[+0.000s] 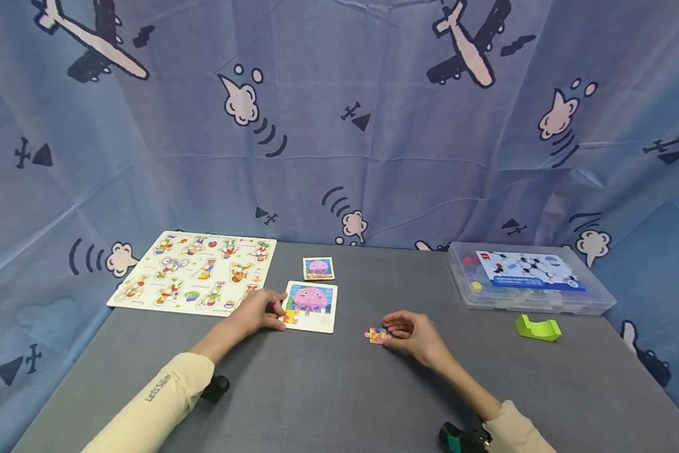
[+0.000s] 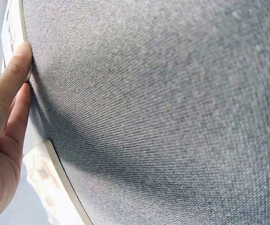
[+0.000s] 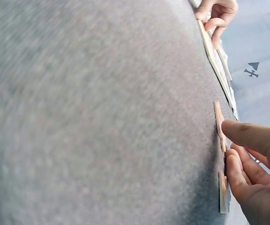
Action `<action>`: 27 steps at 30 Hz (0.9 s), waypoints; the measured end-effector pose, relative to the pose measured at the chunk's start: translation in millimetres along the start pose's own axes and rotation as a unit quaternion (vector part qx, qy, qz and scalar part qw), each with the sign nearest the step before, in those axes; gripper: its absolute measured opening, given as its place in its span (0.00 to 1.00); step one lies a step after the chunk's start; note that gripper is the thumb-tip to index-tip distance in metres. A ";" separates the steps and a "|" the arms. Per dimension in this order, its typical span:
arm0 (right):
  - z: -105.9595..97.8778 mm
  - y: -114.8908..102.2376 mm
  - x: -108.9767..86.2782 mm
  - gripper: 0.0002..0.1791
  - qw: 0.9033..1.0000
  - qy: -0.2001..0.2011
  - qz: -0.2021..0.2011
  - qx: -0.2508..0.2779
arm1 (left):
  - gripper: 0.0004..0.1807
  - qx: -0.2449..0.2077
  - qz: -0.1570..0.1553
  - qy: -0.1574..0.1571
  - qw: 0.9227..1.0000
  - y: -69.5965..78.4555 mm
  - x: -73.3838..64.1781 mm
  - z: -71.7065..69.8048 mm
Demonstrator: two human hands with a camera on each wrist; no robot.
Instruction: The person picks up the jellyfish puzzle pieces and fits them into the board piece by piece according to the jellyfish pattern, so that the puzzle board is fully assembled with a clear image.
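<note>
A small jigsaw board (image 1: 316,323) with a pink sea creature lies on the table, its lower part bare apart from a yellow-and-pink piece (image 1: 291,317) at the lower left. My left hand (image 1: 260,309) holds the board's left edge between thumb and fingers, also visible in the left wrist view. To the right, my right hand (image 1: 414,338) pinches a colourful jigsaw piece (image 1: 377,336) low over the table. Another piece (image 3: 224,199) lies beside those fingers in the right wrist view. Behind the board is a small picture card (image 1: 318,268) of the same creature.
A large white puzzle board (image 1: 189,302) with cartoon figures lies at the left, partly behind my left hand. At the right are a clear plastic case (image 1: 543,301) and a lime-green curved block (image 1: 538,328). A patterned curtain (image 1: 316,126) hangs along the grey table's (image 1: 316,396) back edge.
</note>
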State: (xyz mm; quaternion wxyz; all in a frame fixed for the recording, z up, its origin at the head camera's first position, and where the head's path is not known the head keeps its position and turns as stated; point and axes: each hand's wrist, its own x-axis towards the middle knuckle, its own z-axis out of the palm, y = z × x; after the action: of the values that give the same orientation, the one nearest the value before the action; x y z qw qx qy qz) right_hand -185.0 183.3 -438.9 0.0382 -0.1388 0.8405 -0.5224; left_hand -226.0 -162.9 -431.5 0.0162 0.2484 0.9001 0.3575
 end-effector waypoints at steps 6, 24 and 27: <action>1.0 0.1 1.3 0.17 0.994 0.009 -0.033 -0.101 | 0.12 -0.007 -0.010 -0.003 1.000 0.3 0.5 0.1; 3.7 -5.6 3.8 0.17 0.996 -0.005 -0.027 -0.081 | 0.12 -0.010 -0.008 -0.007 1.000 -0.2 -1.3 1.6; 3.6 -5.7 4.3 0.18 0.999 -0.017 -0.023 -0.039 | 0.12 -0.008 -0.010 -0.006 1.000 -0.1 -0.9 1.5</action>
State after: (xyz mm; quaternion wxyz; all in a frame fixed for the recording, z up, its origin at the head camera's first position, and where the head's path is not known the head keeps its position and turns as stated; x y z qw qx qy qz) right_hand -187.3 176.7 -435.1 0.0351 -0.1687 0.8558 -0.4877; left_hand -224.9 -162.4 -432.9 0.0273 0.2416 0.8997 0.3625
